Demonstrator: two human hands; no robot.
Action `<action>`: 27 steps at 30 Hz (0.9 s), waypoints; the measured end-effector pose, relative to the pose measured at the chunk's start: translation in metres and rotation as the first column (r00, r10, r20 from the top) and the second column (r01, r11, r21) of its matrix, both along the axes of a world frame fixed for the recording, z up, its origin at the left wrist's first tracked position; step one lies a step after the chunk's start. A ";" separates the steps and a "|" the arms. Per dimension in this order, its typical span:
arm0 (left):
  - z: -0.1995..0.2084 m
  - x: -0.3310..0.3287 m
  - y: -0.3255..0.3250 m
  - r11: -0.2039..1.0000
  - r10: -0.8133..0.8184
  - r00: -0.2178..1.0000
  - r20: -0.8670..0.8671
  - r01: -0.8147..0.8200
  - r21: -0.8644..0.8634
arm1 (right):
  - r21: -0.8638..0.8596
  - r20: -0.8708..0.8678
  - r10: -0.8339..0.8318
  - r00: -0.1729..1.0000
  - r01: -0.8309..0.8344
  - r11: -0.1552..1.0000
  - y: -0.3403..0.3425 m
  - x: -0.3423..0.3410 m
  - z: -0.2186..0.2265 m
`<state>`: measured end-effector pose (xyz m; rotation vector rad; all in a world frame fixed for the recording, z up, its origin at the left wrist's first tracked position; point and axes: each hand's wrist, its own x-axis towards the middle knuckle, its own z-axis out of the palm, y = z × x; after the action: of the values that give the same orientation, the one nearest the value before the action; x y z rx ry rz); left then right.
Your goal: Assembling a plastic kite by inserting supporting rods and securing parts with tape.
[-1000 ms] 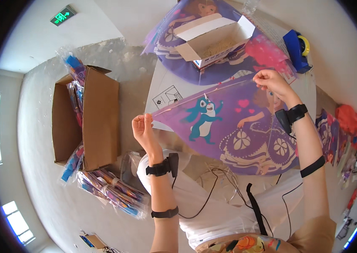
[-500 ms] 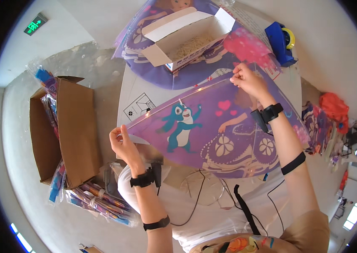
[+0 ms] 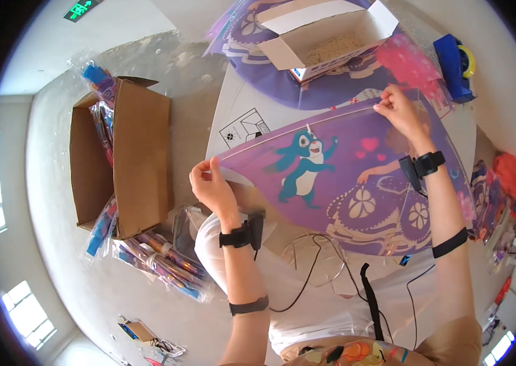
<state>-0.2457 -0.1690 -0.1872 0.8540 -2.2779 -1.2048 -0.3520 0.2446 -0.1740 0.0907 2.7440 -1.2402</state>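
Note:
A purple kite (image 3: 343, 177), printed with a teal rabbit, pink hearts and a dress pattern, stretches between my hands above my lap and the near part of the table. A thin pale rod (image 3: 294, 130) runs along its upper edge. At the left tip, my left hand (image 3: 214, 186) pinches the kite between thumb and fingers. My right hand (image 3: 403, 116) is closed on the same edge farther right, thumb against the fingertips.
On the table (image 3: 224, 119) lie another purple kite (image 3: 264, 76), an opened white carton (image 3: 343, 46) of small pale sticks, and a blue tape dispenser (image 3: 453, 67). Left on the floor stands a cardboard box (image 3: 142, 158) with wrapped kites (image 3: 160, 262) beside it.
The whole view has swung, so table, box and hands appear farther right and slightly higher. Both hands keep their hold on the kite, which stays stretched.

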 end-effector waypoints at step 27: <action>0.004 0.003 0.017 0.987 -0.004 0.995 0.097 0.019 -0.161 | 0.101 -0.028 -0.023 0.999 0.026 0.995 -0.007 0.000 0.008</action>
<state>-0.2423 -0.1517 -0.1834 0.8560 -2.4221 -0.9869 -0.3518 0.2378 -0.1659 0.1189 2.8361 -1.1155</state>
